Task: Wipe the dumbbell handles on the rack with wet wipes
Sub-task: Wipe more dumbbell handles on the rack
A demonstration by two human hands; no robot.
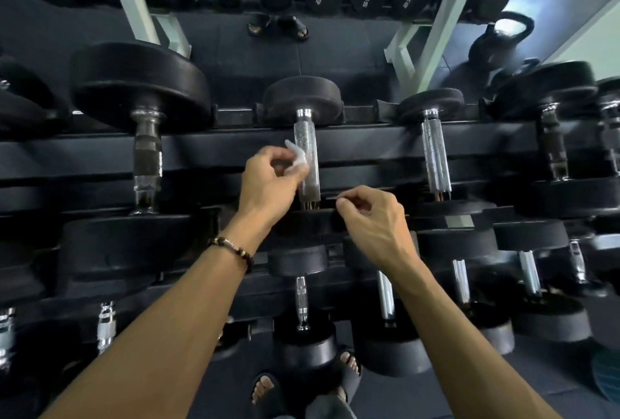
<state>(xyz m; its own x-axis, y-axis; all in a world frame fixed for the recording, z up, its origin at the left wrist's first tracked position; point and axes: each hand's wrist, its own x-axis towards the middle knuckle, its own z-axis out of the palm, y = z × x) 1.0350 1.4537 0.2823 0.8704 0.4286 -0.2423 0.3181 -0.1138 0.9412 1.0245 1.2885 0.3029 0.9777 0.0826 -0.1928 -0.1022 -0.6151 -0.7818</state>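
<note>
A crumpled wet wipe [295,158] is pinched in the left hand [268,180] against the left edge of the knurled dumbbell handle [307,163] on the rack's top tier. The right hand [372,217] is loosely curled, nothing visibly held, just beside the handle's near end. Open gaps are left between neighbouring handles.

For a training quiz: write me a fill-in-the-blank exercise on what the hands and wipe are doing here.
1. The white wipe is held in the ____ hand.
2. The wipe lies against the knurled handle of the ____ dumbbell on the upper shelf.
3. A beaded bracelet sits on the ____ wrist.
4. The right hand holds ____ wipe.

Missing words: left; middle; left; no
</note>
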